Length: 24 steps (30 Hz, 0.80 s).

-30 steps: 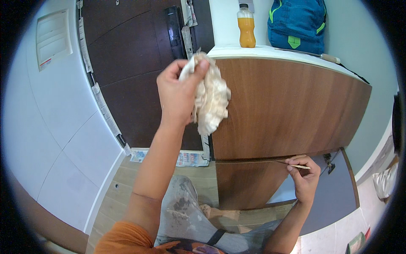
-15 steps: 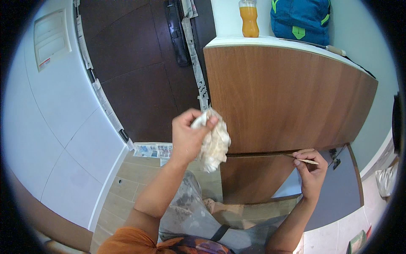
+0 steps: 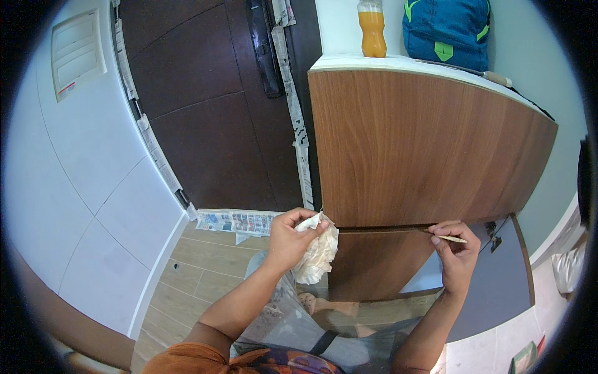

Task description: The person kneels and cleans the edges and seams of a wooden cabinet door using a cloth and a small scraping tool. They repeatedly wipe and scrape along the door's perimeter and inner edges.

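Cream crumpled wad (image 3: 319, 257) is pinched in the left hand's grip (image 3: 289, 243), by the edge of the cabinet (image 3: 430, 143) | thin stick (image 3: 453, 239) is clasped in the right hand's grip (image 3: 458, 255), far tip hard to make out | orange liquid (image 3: 373, 38) is held in a bottle (image 3: 370, 7), cut off above

Crumpled cloth (image 3: 319, 257) partly hidden by left hand (image 3: 291, 242), thin stick (image 3: 452, 239) partly covered by right hand (image 3: 458, 257), bottle (image 3: 373, 34) and backpack (image 3: 445, 31) beyond both grips cropped at top
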Available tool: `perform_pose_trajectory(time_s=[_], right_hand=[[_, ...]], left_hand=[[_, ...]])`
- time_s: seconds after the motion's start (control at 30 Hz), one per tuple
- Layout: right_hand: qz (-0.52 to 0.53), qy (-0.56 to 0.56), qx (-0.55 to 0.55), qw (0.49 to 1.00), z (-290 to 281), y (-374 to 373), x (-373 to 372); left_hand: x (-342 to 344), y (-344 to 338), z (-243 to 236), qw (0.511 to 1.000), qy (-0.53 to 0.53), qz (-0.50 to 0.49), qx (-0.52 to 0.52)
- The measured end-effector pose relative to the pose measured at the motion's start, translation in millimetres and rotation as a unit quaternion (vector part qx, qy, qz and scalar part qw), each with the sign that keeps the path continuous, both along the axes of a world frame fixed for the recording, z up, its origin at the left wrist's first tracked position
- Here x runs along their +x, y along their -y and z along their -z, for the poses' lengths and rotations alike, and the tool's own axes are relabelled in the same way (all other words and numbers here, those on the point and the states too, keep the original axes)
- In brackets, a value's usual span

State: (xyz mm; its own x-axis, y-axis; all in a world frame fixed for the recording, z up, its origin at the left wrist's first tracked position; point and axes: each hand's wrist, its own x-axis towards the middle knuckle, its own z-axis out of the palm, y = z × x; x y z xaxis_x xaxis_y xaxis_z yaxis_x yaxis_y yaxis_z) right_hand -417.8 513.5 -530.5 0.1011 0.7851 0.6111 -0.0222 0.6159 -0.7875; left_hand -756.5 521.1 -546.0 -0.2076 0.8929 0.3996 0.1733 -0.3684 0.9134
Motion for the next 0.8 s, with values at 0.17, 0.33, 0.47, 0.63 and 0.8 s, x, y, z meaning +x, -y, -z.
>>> perform_pose_trajectory(time_s=[0.17,0.33,0.47,0.63,0.8], right_hand=[[0.003,0.002,0.028,1.000,2.5,1.4,-0.6],[0.022,-0.004,0.066,0.998,3.4,-1.9,-2.7],[0.019,-0.064,0.111,0.992,12.9,-11.0,-1.6],[-0.052,-0.144,0.075,0.985,24.0,-17.3,-13.3],[-0.119,-0.221,0.035,0.967,17.3,-13.5,-32.2]], left_hand=[[2.1,-1.2,-16.0,0.996,-0.003,-0.046,0.071],[5.6,-8.4,-64.1,0.991,0.010,-0.053,0.119],[10.3,-22.7,-118.1,0.982,0.090,-0.017,0.164],[24.0,-33.6,-185.9,0.955,0.193,0.050,0.221],[10.3,-33.0,-146.7,0.977,0.122,0.034,0.170]])
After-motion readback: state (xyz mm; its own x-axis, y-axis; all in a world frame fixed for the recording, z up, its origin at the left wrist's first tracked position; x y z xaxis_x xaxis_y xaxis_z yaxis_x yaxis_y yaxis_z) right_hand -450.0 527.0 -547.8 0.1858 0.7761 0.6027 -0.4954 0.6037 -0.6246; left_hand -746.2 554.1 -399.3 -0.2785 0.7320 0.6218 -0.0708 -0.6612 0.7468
